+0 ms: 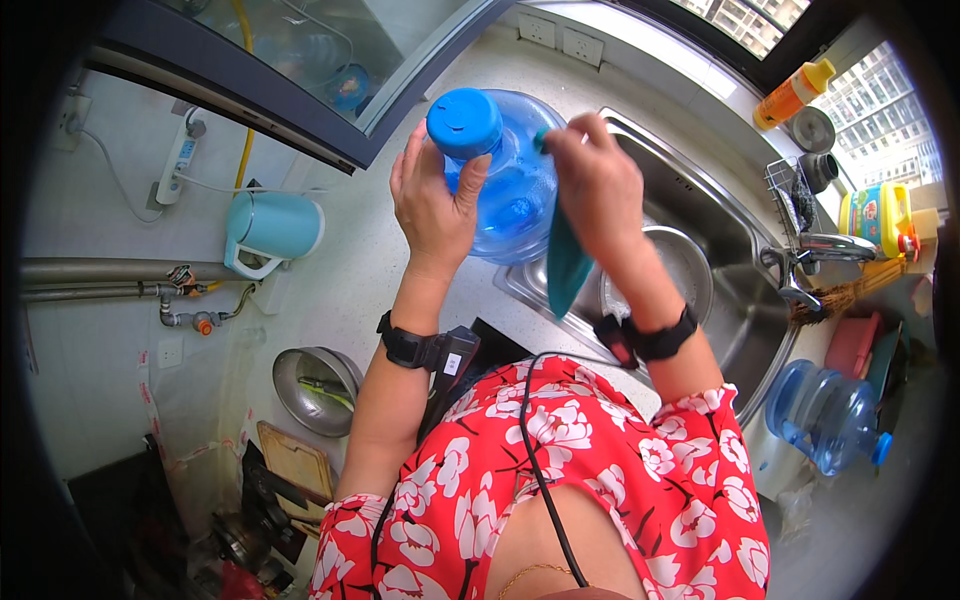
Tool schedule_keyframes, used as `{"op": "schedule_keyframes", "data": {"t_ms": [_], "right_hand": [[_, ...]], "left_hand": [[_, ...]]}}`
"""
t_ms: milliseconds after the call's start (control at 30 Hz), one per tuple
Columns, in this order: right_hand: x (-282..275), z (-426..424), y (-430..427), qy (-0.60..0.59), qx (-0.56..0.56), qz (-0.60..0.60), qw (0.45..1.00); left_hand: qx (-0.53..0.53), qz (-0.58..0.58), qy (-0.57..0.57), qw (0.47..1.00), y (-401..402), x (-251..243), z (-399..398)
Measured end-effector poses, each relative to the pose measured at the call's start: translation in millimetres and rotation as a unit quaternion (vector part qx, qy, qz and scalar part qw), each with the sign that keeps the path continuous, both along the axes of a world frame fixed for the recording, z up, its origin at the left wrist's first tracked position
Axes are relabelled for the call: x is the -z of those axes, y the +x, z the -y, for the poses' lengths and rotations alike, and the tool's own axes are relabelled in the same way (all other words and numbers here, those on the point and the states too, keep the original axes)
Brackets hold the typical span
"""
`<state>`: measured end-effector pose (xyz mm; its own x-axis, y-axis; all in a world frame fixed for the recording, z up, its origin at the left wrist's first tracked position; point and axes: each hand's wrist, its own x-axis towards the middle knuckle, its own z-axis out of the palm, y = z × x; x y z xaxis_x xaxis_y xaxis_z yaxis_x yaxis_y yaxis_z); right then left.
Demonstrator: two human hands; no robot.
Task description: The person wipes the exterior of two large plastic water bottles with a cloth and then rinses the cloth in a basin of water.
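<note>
A large blue water jug (517,202) with a bright blue cap (463,122) stands on the counter beside the sink. My left hand (435,199) is curved around its neck just below the cap, thumb on the near side. My right hand (600,184), slightly blurred, grips a teal cloth (566,262) to the right of the jug; the cloth hangs down over the sink's edge, and a bit of it pokes out by the fingertips. The jug's far side is partly hidden by my hands.
The steel sink (750,300) holds a metal basin (679,262). A light-blue kettle (274,225) is at left, under an open window frame (360,150). Steel bowls (311,390) lie lower left. Another water jug (817,420) lies on its side at right, near a yellow bottle (896,217).
</note>
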<state>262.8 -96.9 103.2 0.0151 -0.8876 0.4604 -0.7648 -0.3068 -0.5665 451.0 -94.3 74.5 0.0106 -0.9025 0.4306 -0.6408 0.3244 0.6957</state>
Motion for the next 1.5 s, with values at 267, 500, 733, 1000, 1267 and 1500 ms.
{"op": "schedule_keyframes", "data": {"t_ms": [267, 500, 733, 1000, 1267, 1500], "right_hand": [[5.1, -36.2, 14.2, -0.030, -0.008, 0.042, 0.999], [2.0, -5.4, 11.0, -0.019, 0.005, 0.015, 1.000], [1.1, -19.8, 18.8, -0.024, 0.002, 0.022, 0.999], [-2.9, -9.1, 22.5, 0.000, -0.010, -0.041, 0.999], [-0.4, -12.1, 23.8, -0.022, 0.015, -0.059, 0.998], [-0.9, 22.2, 18.7, -0.016, -0.003, -0.063, 0.998]], "left_hand": [[-0.011, 0.040, 0.019, 0.999, -2.4, -1.8, 0.7], [-0.006, 0.031, 0.030, 0.999, -1.1, -3.8, 1.4], [-0.004, 0.038, 0.022, 0.999, -2.6, -0.8, 1.2], [-0.002, 0.021, 0.026, 0.999, -2.9, -6.1, 0.5], [0.011, 0.011, 0.026, 1.000, -1.3, -5.3, 1.3], [0.043, -0.011, 0.046, 0.998, 0.1, -7.4, 7.6]]}}
